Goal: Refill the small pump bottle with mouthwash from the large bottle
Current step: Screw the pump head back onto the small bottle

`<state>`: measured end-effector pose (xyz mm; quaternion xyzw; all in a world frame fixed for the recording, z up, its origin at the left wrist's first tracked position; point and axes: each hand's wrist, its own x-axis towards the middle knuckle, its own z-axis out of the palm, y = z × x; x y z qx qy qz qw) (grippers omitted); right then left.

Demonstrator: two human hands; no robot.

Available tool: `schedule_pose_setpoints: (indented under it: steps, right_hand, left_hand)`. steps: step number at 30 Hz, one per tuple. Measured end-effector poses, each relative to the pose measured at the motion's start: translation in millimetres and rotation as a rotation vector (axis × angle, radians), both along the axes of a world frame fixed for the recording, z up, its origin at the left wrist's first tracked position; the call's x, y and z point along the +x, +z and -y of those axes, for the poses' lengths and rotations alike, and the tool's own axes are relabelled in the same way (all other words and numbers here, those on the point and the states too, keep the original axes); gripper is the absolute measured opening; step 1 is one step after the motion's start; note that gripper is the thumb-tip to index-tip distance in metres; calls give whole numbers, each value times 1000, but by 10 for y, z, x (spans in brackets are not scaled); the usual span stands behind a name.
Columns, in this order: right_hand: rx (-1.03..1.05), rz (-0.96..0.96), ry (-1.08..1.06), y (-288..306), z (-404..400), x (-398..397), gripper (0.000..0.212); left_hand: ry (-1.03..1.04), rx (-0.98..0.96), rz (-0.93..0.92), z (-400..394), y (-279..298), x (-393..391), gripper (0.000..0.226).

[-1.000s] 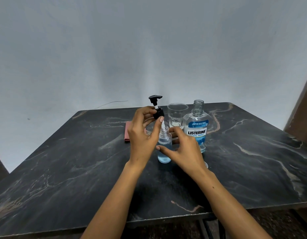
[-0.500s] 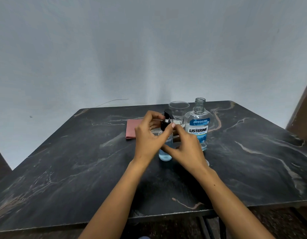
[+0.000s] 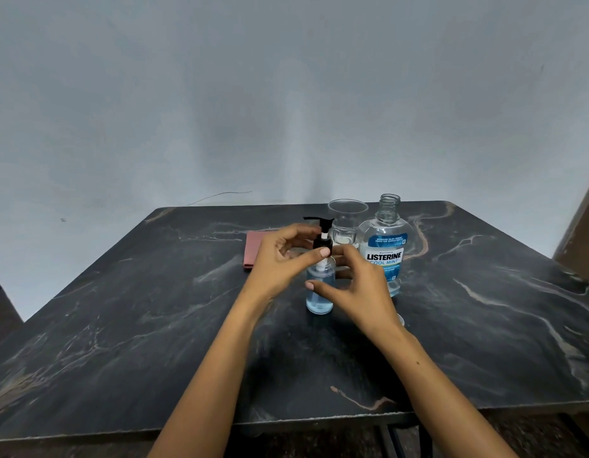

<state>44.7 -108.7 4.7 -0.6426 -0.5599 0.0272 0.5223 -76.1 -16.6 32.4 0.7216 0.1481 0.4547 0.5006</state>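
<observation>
The small clear pump bottle (image 3: 319, 300) stands upright mid-table with pale blue mouthwash in its lower half. Its black pump head (image 3: 323, 226) sits on the neck, nozzle pointing left. My left hand (image 3: 279, 266) pinches the black collar between thumb and fingers. My right hand (image 3: 362, 292) wraps around the bottle's body, thumb in front and fingers behind. The large Listerine bottle (image 3: 384, 256) stands uncapped just to the right, touching neither hand, with only a little liquid at its bottom.
An empty clear glass (image 3: 347, 218) stands behind the two bottles. A folded reddish cloth (image 3: 253, 249) lies to the left. A small pale round object (image 3: 400, 320) peeks out beside my right wrist. The dark marble table (image 3: 121, 342) ends close to my body.
My left hand has lowered the pump, with its tube, from above the small bottle down onto the neck. My right hand has stayed around the bottle.
</observation>
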Motion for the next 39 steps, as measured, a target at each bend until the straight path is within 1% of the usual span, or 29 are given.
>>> schedule_pose_setpoints:
  steps: [3,5,8,11,13,16,18,19,23,25,28,29,31,33,36,37,39]
  right_hand:
    - [3,1,6,-7,-7,0,50]
    - [3,-1,9,-8,-6,-2,51]
    - [3,-17,23,-3,-6,-5,52]
    - [11,-32,35,1,-7,-10,48]
    - [8,-23,31,-1,-7,-9,47]
    - [-5,-7,24,-12,-10,3,47]
    - [-15,8,15,-19,-13,7,47]
    - [-20,9,13,-18,-13,5,48]
    - [-7,-5,21,-19,-19,7,51]
    - [-8,-5,21,-21,-18,9,52]
    - [-12,9,17,-27,-13,-3,54]
    - [-18,20,11,-27,-13,-10,55]
    - [-30,29,0,-22,-13,-19,54]
    - [-34,12,0,-15,-10,-17,51]
    - [-38,-2,-6,-10,-2,-9,51]
    - [-36,-5,-6,-10,2,-10,51]
    - [-39,6,-2,-11,2,-21,49]
  left_hand:
    - [74,69,-7,85,-18,55,29]
    - [124,67,17,128,-19,88,26]
    - [66,18,1,99,2,70,23]
    - [4,25,-74,43,14,7,30]
    - [-3,48,-100,38,15,-7,29]
    - [100,72,-75,80,-23,51,33]
    - [173,26,-58,98,-46,91,43]
    - [170,0,-58,91,-51,94,45]
    - [11,-42,-71,17,-25,36,33]
    - [59,12,-73,38,-26,40,30]
    - [261,115,-37,99,-50,90,29]
    - [287,130,-18,103,-51,96,28]
    - [254,118,-4,88,-41,81,29]
    - [196,58,2,50,-32,48,31]
    - [139,20,19,31,-28,25,20]
    - [147,34,22,42,-26,26,17]
    - [233,93,14,67,-28,43,19]
